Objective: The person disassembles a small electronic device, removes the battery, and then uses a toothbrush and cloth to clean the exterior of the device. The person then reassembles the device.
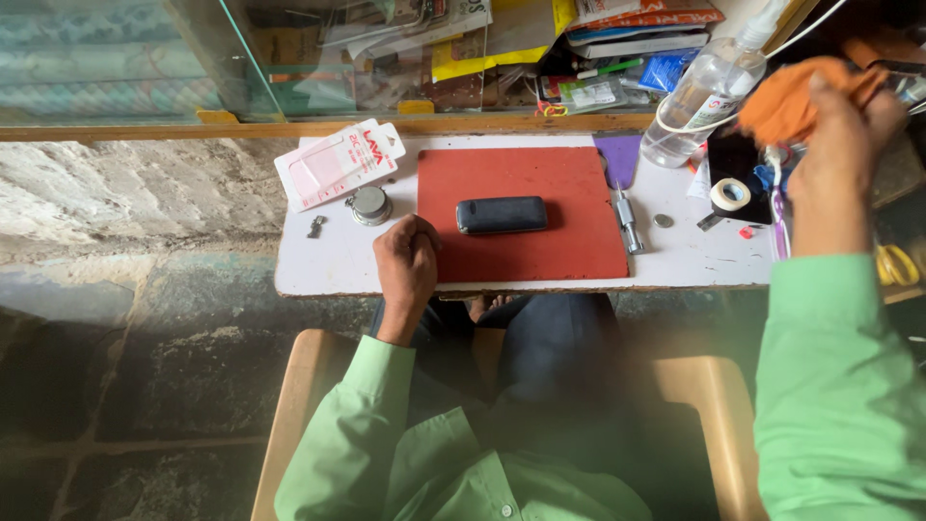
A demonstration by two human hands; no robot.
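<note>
Crumpled orange cloth [786, 104], held aloft

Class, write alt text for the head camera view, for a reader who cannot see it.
A person in green sleeves sits at a small white table, left hand resting curled at the edge of a red mat that holds a dark phone. The right hand grips an orange cloth beside a clear spray bottle.

Soft daylight, hazy lower edges.
</note>
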